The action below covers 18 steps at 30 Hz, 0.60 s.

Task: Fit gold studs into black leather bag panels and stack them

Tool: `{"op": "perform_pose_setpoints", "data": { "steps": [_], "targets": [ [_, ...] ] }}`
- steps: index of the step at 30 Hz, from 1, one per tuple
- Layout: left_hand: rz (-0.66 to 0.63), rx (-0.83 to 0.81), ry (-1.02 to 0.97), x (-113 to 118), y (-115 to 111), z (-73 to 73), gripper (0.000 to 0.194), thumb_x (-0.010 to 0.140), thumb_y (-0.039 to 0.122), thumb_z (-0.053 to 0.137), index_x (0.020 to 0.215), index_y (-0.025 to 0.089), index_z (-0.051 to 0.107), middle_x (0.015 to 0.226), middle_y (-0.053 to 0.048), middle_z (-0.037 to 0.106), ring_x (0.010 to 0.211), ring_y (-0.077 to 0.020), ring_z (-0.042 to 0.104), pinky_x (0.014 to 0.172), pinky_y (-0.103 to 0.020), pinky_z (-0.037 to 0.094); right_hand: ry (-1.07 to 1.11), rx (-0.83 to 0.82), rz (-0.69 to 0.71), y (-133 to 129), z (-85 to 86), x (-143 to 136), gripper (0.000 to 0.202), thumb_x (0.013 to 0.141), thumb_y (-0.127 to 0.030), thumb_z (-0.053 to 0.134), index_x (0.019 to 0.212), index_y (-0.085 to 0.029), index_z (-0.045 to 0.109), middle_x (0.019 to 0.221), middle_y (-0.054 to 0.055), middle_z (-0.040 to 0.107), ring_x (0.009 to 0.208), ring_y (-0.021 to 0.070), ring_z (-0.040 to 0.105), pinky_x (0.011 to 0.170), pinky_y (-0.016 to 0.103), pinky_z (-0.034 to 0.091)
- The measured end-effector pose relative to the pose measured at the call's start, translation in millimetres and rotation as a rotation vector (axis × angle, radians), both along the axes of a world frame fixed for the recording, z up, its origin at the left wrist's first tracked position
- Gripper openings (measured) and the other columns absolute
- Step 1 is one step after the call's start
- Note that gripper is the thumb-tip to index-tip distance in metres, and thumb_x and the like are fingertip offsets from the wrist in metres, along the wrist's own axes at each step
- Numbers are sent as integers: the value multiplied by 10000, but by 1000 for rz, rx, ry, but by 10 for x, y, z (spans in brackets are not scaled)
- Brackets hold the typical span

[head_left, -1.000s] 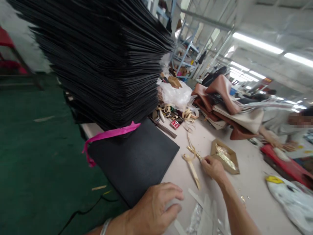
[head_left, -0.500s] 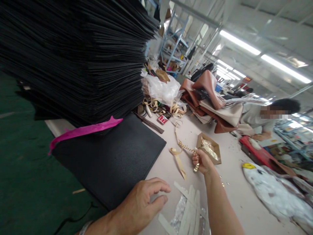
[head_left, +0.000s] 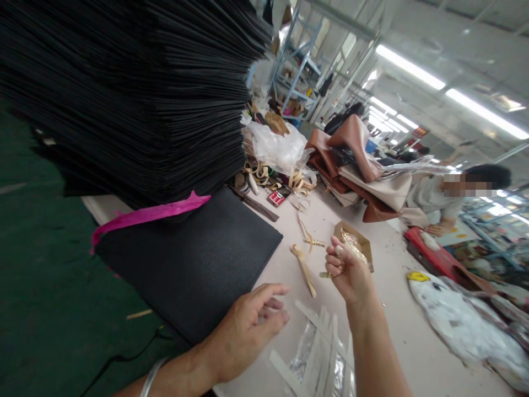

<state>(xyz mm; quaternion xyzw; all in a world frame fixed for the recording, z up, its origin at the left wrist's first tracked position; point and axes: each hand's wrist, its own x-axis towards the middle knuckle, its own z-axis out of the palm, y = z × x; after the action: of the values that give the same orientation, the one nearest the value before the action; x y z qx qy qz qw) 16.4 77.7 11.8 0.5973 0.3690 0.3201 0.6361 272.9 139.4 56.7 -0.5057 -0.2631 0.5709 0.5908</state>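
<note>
My right hand [head_left: 347,270] is raised above the table and closed on a gold chain [head_left: 316,242], whose beaded end trails left toward a tan strap piece [head_left: 303,267] lying on the table. A small cardboard box [head_left: 354,242] of gold hardware sits just behind that hand. My left hand [head_left: 252,320] hovers low over the table's near edge with its fingers spread and nothing in them, beside a black textured sheet [head_left: 194,264]. White strips and clear plastic bags [head_left: 320,353] lie between my forearms.
A tall stack of black sheets [head_left: 132,94] tied with pink ribbon [head_left: 152,212] fills the left. Tan straps and plastic bags [head_left: 276,151] lie behind, brown leather pieces [head_left: 355,160] further right. A seated person [head_left: 438,198] works at the far right. Green floor lies left.
My right hand has lifted the gold chain off the table and drawn it toward me. My left hand has stayed low and open, shifting slightly.
</note>
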Motion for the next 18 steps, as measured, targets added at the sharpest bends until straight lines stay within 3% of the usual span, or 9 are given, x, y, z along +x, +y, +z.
{"op": "perform_pose_setpoints", "data": {
  "steps": [4,7,9,12,15,18],
  "targets": [
    [-15,-12,-173,30,30,22,591,943,481,561,1462,235,423,1511,-112,468,1359,-253,466,1154,-448,358,-119,139,77,-513,68,-764,284,758,-235,710,1041,-215,687,863,15,680,618,94,552,529,206,462],
    [-77,-34,-275,55,3,46,543,978,474,528,1460,252,418,1400,-80,563,1291,-224,510,1158,-432,336,-374,229,85,-814,-40,-1120,261,865,-325,665,1116,-265,705,995,23,713,861,163,637,742,284,520],
    [-98,-90,-310,63,-58,68,481,977,457,536,1393,221,481,1162,-50,660,1099,-197,594,1048,-382,428,-506,218,92,-944,-133,-1199,264,893,-368,648,1134,-277,708,1056,29,720,890,177,638,720,276,517],
    [-127,-187,-354,80,-162,85,353,932,475,591,1057,147,626,877,-13,640,847,-157,587,844,-300,467,-484,139,84,-1040,-263,-1182,277,887,-400,649,1123,-267,706,1154,38,710,628,103,560,502,215,444],
    [-143,-294,-403,105,-229,71,354,880,486,642,866,136,596,768,-2,603,742,-132,554,752,-269,436,-388,46,99,-1091,-358,-1137,339,870,-440,667,1156,-260,690,1235,58,690,457,33,408,380,182,332],
    [-142,-356,-425,105,-265,43,331,863,461,640,893,136,580,776,-15,621,726,-132,575,733,-267,440,-326,12,132,-1175,-402,-1093,399,868,-494,677,1198,-271,693,1253,84,691,542,74,542,418,188,390]
  ]
}}
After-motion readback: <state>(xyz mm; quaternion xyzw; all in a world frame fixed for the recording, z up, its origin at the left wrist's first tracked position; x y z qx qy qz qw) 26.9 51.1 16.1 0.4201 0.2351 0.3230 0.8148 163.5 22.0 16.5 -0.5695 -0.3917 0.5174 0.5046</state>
